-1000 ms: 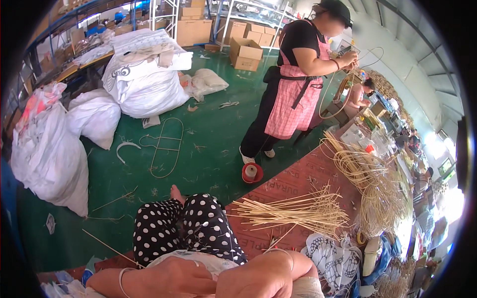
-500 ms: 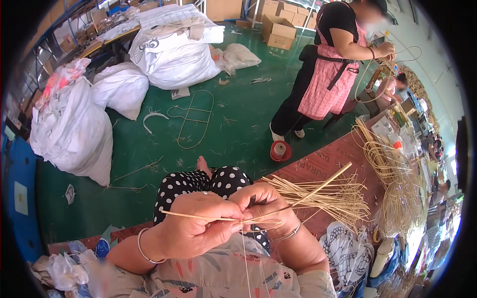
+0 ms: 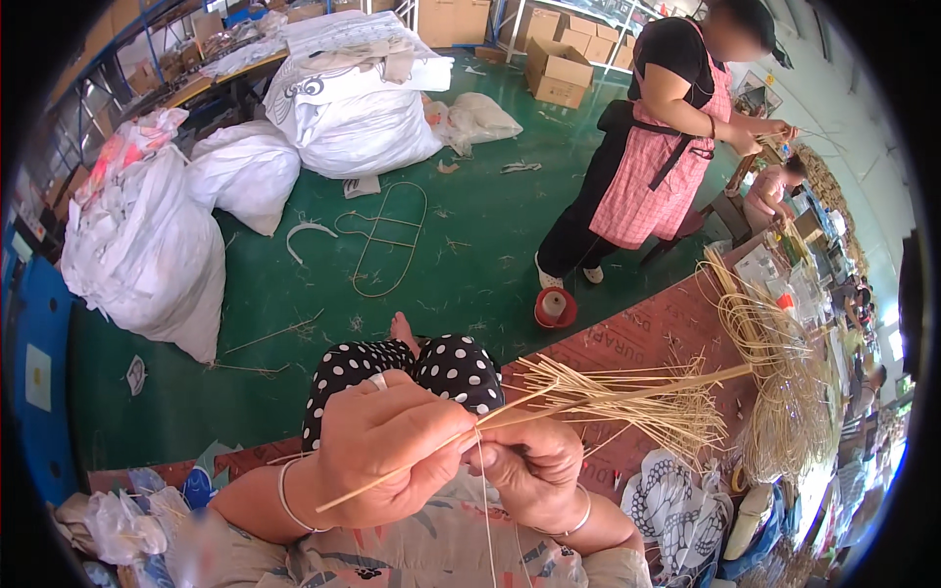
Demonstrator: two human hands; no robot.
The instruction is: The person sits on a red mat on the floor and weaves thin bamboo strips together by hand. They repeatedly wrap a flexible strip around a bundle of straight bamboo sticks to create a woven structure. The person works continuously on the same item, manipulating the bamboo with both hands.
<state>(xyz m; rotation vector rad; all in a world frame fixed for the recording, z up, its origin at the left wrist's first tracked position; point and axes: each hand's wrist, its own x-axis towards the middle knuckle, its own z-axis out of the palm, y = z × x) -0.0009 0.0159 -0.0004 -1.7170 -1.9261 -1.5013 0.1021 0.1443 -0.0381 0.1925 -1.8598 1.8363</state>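
Above my lap, my left hand (image 3: 392, 451) pinches a thin bamboo stick (image 3: 520, 403), which slants from lower left up to the right past my fingertips. My right hand (image 3: 534, 470) is closed on a longer bamboo strip (image 3: 676, 388) that reaches out to the right. Stick and strip cross between the two hands, fingertips nearly touching. From the crossing a pale thread (image 3: 487, 519) hangs down in front of my shirt. Whether the thread is wound around both pieces is hidden by the fingers.
A bundle of bamboo sticks (image 3: 691, 421) lies on a reddish board (image 3: 627, 338) at right, near coiled strips (image 3: 740, 304). White sacks (image 3: 147, 255) stand at left. A wire-like frame (image 3: 389, 245) lies on the green floor. A person in a pink apron (image 3: 667, 181) stands beyond a red bucket (image 3: 556, 307).
The stick in my left hand has turned from nearly level to a steep slant, its left end lower. The right-hand strip has swung lower and flatter. The co-worker's hands have moved.
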